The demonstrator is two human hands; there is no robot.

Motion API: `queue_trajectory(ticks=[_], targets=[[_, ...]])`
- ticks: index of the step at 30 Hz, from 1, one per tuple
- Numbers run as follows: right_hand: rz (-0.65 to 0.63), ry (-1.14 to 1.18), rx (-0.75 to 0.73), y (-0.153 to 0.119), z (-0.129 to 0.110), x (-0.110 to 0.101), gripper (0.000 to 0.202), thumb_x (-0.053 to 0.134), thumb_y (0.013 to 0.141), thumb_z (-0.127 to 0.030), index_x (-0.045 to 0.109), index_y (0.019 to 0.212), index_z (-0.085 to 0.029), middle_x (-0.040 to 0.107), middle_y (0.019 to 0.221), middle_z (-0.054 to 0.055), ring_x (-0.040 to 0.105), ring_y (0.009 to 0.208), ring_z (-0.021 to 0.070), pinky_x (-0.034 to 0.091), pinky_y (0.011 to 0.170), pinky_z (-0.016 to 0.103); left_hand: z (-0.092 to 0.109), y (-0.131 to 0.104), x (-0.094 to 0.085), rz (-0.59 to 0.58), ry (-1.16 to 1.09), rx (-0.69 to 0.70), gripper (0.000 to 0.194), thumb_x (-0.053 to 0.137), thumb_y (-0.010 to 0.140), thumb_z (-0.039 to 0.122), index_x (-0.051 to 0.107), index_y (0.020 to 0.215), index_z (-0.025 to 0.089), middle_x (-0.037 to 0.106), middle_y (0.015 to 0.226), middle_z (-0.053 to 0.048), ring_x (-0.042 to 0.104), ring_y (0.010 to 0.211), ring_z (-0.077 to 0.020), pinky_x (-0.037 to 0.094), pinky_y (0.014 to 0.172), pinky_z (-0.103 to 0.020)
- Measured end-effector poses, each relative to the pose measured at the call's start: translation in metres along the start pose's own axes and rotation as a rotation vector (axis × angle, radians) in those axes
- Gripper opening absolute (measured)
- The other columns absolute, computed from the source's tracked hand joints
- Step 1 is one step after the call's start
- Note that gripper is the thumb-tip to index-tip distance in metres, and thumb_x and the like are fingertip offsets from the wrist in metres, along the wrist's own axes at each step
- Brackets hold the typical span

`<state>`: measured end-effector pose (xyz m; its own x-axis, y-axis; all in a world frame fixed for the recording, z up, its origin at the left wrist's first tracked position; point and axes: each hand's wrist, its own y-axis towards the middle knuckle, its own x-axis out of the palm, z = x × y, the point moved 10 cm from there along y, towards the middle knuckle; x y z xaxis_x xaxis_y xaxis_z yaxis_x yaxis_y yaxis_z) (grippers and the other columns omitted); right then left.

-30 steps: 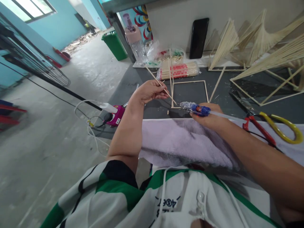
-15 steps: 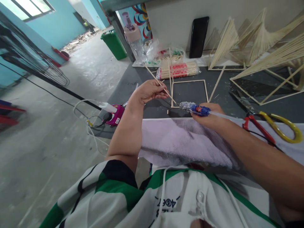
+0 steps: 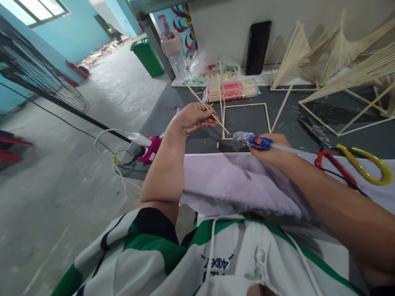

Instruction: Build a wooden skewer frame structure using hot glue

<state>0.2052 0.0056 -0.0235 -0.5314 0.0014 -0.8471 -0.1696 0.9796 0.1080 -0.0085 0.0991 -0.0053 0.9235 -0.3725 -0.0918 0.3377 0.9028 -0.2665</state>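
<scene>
My left hand (image 3: 199, 117) pinches a thin wooden stick (image 3: 196, 95), which slants down to the right. The stick's lower end meets the nozzle tip of a blue glue gun (image 3: 261, 142). My right hand (image 3: 273, 150) is wrapped round the glue gun, whose nozzle end is coated in whitish, stringy stuff. Between and behind the hands, a square stick frame (image 3: 247, 105) lies on the dark table (image 3: 185, 144), with upright sticks (image 3: 221, 90) at its left side. A short stick piece (image 3: 217, 144) lies in front of the frame.
Scissors (image 3: 364, 164) with red and yellow handles lie at the right, below large stick structures (image 3: 339, 61). A phone (image 3: 258, 47) leans on the back board. Bagged sticks (image 3: 231, 90) and a bottle (image 3: 175, 55) stand behind; a pink power socket (image 3: 151, 150) sits left. A lilac towel (image 3: 234, 181) covers the front edge.
</scene>
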Motion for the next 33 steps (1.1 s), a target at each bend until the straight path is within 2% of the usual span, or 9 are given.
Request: queue_trajectory(ticks=[6,14,21,24,28,33], targets=[[-0.023,0.087,0.110,-0.001,0.010,0.000,0.021,0.059,0.075,-0.037,0.056,0.060,-0.023,0.056,0.061,0.001,0.049,0.058,0.0152,0.036,0.057,0.029,0.004,-0.001,-0.003,0.000,0.005,0.024,0.012,0.059,0.093,0.021,0.063,0.088,0.010,0.073,0.079,-0.007,0.075,0.080,-0.0152,0.061,0.088,-0.033],[-0.042,0.078,0.138,0.000,0.005,-0.003,0.019,0.061,0.075,-0.033,0.058,0.059,-0.023,0.058,0.060,0.002,0.056,0.060,0.0181,0.038,0.058,0.030,0.003,-0.003,0.001,-0.008,0.047,0.013,0.011,0.060,0.092,0.022,0.061,0.092,0.011,0.074,0.082,-0.007,0.075,0.086,-0.0169,0.061,0.087,-0.033],[-0.111,0.031,0.115,0.002,0.001,0.003,0.020,0.058,0.076,-0.034,0.057,0.060,-0.023,0.058,0.061,0.003,0.054,0.060,0.0178,0.036,0.058,0.030,0.002,-0.001,0.001,-0.022,0.080,0.029,0.011,0.059,0.092,0.022,0.061,0.091,0.011,0.073,0.082,-0.006,0.074,0.080,-0.0138,0.061,0.084,-0.030],[-0.087,0.037,0.149,0.003,0.009,0.002,0.019,0.059,0.076,-0.036,0.058,0.061,-0.023,0.058,0.061,0.002,0.053,0.059,0.0174,0.036,0.057,0.030,0.004,-0.002,0.003,-0.038,0.075,0.044,0.012,0.058,0.093,0.023,0.060,0.090,0.012,0.073,0.081,-0.006,0.073,0.078,-0.0130,0.061,0.082,-0.028],[-0.052,0.071,0.188,0.005,0.020,0.002,0.018,0.061,0.074,-0.039,0.060,0.065,-0.024,0.055,0.060,0.001,0.049,0.056,0.0164,0.035,0.054,0.030,0.005,-0.002,-0.001,-0.005,0.118,0.052,0.014,0.059,0.092,0.027,0.058,0.089,0.013,0.072,0.078,-0.004,0.072,0.074,-0.0125,0.060,0.078,-0.028],[-0.056,0.061,0.175,0.007,0.019,0.003,0.021,0.059,0.075,-0.039,0.057,0.060,-0.024,0.053,0.058,0.002,0.046,0.054,0.0155,0.033,0.054,0.030,0.013,-0.001,0.002,0.054,0.172,0.139,0.013,0.058,0.092,0.030,0.056,0.093,0.017,0.069,0.079,-0.001,0.071,0.075,-0.0125,0.060,0.077,-0.028]])
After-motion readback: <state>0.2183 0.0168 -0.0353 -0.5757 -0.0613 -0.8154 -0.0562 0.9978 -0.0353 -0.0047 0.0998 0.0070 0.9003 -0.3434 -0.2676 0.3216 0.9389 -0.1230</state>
